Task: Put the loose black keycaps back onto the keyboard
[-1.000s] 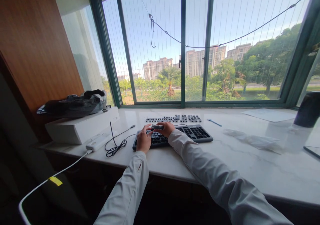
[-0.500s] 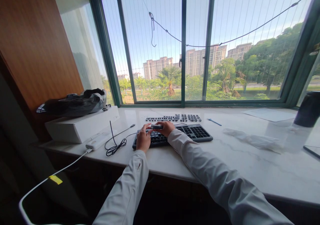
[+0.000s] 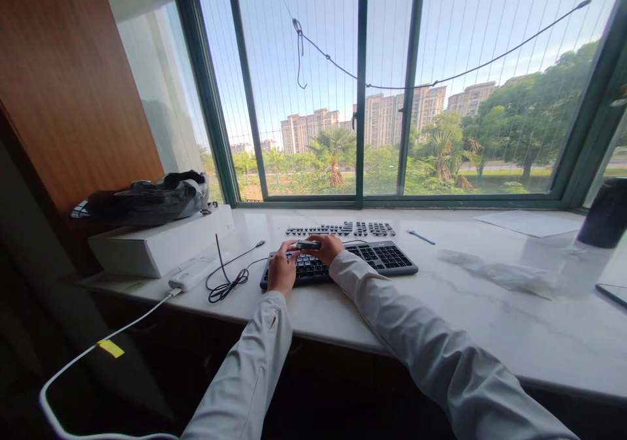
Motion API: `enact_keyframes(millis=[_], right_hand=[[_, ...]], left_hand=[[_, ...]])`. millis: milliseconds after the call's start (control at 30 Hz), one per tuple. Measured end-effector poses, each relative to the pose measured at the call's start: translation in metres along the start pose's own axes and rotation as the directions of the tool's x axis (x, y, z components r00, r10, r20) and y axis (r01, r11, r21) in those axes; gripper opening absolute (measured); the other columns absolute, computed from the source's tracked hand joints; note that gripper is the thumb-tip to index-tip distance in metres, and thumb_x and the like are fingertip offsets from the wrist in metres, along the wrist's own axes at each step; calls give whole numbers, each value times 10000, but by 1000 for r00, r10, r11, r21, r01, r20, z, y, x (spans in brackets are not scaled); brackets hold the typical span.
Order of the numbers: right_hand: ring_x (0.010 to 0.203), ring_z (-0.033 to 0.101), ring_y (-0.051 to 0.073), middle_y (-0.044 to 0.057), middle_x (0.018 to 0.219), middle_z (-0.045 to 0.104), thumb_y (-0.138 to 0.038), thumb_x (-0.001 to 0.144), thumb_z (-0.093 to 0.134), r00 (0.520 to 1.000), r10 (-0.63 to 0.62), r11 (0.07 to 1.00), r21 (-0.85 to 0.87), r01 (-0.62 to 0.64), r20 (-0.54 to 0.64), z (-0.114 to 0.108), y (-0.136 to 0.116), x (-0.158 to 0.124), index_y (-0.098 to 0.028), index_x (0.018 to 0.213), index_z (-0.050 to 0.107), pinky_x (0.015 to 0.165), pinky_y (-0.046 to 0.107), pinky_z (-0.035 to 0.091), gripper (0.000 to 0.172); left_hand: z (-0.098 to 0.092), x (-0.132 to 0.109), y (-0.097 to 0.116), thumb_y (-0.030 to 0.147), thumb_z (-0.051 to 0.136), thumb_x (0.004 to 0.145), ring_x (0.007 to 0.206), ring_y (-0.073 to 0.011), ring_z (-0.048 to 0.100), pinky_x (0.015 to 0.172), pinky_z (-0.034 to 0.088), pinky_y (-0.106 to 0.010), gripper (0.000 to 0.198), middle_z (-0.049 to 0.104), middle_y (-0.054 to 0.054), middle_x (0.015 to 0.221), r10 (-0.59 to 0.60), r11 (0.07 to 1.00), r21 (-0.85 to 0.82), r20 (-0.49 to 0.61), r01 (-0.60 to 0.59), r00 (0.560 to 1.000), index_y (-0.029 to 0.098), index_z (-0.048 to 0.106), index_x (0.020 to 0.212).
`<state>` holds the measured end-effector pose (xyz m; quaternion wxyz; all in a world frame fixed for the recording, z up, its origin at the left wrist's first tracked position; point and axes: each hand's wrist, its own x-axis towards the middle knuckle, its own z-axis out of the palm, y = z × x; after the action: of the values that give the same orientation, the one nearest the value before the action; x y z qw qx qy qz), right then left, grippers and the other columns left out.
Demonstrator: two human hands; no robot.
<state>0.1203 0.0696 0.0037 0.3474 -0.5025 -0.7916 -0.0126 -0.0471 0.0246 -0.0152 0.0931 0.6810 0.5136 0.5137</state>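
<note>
On the counter, a black keyboard lies under my hands, with lighter, bare-looking spots in its left part. My right hand grips a small dark oblong piece above the keyboard's back edge; its exact kind cannot be made out. At the piece's left end are the curled fingertips of my left hand, closed against it, while the palm stays over the keyboard's left end. Behind the keyboard, loose black keycaps are laid out in rows like a keyboard's layout.
To the left lie a coiled black cable, a white power bank with a white cord, and a white box topped by a dark bag. A blue stick tool, clear plastic wrap and a dark cylinder are on the right.
The view has shifted very slightly. Both hands keep nearly the same pose around the small dark piece, and nothing else has visibly moved.
</note>
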Motion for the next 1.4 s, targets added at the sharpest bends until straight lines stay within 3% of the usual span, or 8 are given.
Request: enact_keyframes(millis=[433,667,1067,1400], right_hand=[[800,676,208,33,814,733,-527,706,730,1000,4,992,124,-2,-13,0,-1,0,-263,973,741,722,292,457,375],[757,661,198,46,778,724,-561,725,695,1000,-8,995,102,9,-9,2,3,1,-249,952,754,677,277,434,390],[598,545,134,20,619,644,-550,715,710,999,-21,992,127,26,-44,3,4,1,-185,809,754,586,251,381,379],[585,548,134,16,571,613,-549,712,715,995,-67,969,235,81,-68,6,6,1,-170,765,746,557,242,369,383]], left_hand=[[0,0,0,256,559,880,811,-146,660,782,502,-280,190,702,-34,1039,28,999,-18,-24,-28,999,240,591,1066],[1,0,-2,273,567,878,731,-130,652,753,497,-275,177,697,-35,1039,7,1000,-29,-37,-8,999,237,579,1052],[-1,0,2,298,525,901,875,-161,646,776,477,-271,129,704,-27,952,24,1000,-4,-9,-24,1000,237,616,969],[-2,-1,3,316,581,866,577,-109,571,686,463,-255,132,710,-21,945,1,1000,28,18,-1,1000,241,631,962]])
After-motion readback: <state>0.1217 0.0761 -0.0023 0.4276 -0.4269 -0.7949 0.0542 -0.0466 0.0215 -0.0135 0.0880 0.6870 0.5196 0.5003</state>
